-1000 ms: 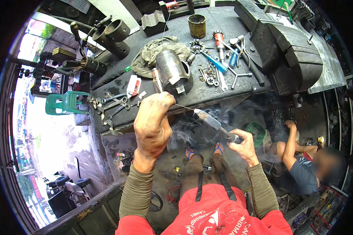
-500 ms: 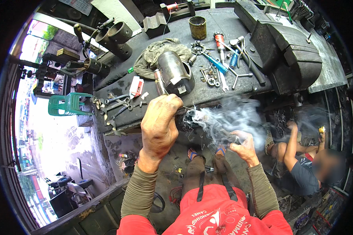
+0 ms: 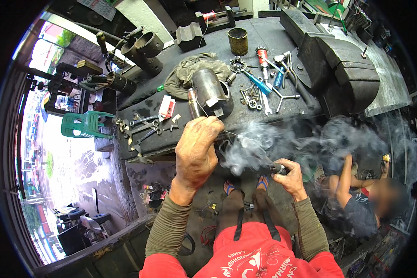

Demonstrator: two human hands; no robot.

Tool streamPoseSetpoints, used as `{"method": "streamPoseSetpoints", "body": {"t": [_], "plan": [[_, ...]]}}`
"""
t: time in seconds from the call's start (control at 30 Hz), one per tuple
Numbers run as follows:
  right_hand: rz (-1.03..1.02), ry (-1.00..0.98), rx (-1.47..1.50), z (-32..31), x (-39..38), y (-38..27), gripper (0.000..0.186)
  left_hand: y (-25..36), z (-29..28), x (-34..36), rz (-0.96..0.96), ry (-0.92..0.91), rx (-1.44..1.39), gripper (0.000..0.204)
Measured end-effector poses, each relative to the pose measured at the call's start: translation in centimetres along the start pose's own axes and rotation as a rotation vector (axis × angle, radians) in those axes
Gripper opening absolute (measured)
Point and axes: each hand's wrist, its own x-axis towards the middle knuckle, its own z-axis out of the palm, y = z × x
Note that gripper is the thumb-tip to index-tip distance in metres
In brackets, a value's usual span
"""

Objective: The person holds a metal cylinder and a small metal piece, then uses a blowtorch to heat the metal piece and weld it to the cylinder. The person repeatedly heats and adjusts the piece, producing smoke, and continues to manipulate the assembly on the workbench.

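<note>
My left hand [image 3: 195, 150] is closed in a pinch just in front of the bench edge. A thin solder-like wire [image 3: 230, 133] sticks out of its fingers to the right, into thick white smoke [image 3: 252, 146]. Lower right, my right hand [image 3: 291, 178] grips the dark handle of a soldering iron [image 3: 279, 169]; smoke veils its tip, so I cannot tell whether it touches the wire. Beyond my left hand, a grey metal cylinder [image 3: 207, 85] with a side opening lies tilted against a crumpled olive cloth [image 3: 178, 76]. A red spool [image 3: 209, 16] sits at the back.
Wrenches [image 3: 146, 119] and a red-white box [image 3: 167, 108] lie on the bench's left. Sockets, pliers and a blue-handled tool [image 3: 259, 84] spread mid-right, beside a large dark vise [image 3: 340, 69]. A rusty can [image 3: 237, 41] stands behind. Another person [image 3: 356, 208] crouches lower right; a green stool [image 3: 85, 125] stands left.
Smoke has spread farther right, toward the other person. The view has shifted slightly. More of the tool's handle shows in my right hand; both hands keep their grips.
</note>
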Motion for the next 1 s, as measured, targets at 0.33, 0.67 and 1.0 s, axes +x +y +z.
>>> {"method": "streamPoseSetpoints", "body": {"t": [0.33, 0.67, 1.0], "plan": [[0.024, -0.014, 0.033, -0.4, 0.1, -1.6, 0.030, 0.5, 0.2, 0.2, -0.042, 0.013, -0.011, 0.026], [-0.002, -0.028, 0.046, -0.3, 0.4, -1.3, 0.029, 0.3, -0.2, 0.4, -0.004, -0.001, 0.014, 0.035], [-0.025, -0.029, 0.082, -0.2, 0.5, -0.9, 0.027, 0.6, -0.2, 0.7, -0.038, 0.003, 0.012, 0.026]]}}
